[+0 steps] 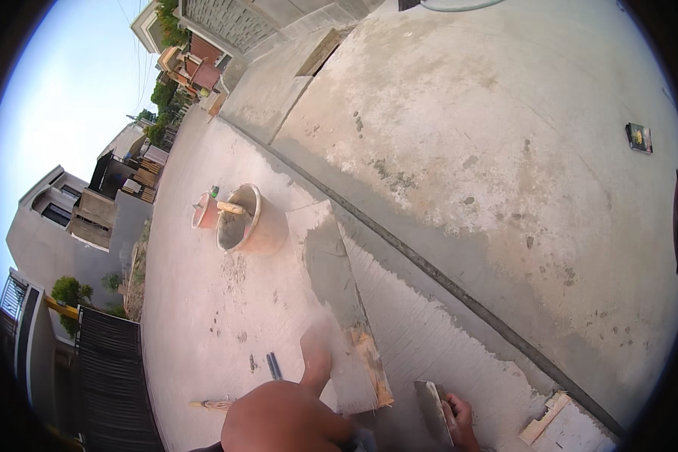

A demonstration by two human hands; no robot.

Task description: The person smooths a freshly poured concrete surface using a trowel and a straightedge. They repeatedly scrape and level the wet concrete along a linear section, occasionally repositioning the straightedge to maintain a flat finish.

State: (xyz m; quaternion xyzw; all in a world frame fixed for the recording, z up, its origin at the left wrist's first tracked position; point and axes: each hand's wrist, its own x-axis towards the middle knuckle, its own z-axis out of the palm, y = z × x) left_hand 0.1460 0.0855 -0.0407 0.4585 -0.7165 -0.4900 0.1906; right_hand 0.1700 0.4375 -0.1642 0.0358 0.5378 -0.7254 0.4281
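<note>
My right hand (460, 419), low in the view and right of centre, is closed on a flat metal trowel (432, 413). Its blade stands on edge close above grey concrete. Just left of the blade lies the wood-edged end of a cement-smeared board (337, 275). Of my left hand I can make out nothing. My bare knee (279, 414) fills the bottom middle, and a blurred limb, seemingly my foot, reaches past it onto the board. Farther off, a large mortar-crusted bucket (267, 226) holds grey mix and a wooden-handled tool (230, 208).
A smaller reddish bucket (203, 212) stands behind the large one. Dark slim tools (274, 367) and a straw brush (212, 404) lie left of my knee. One long dark groove (429, 275) crosses the paving diagonally. Lower right is another wood-edged board (546, 419); a small dark packet (639, 138) lies far right.
</note>
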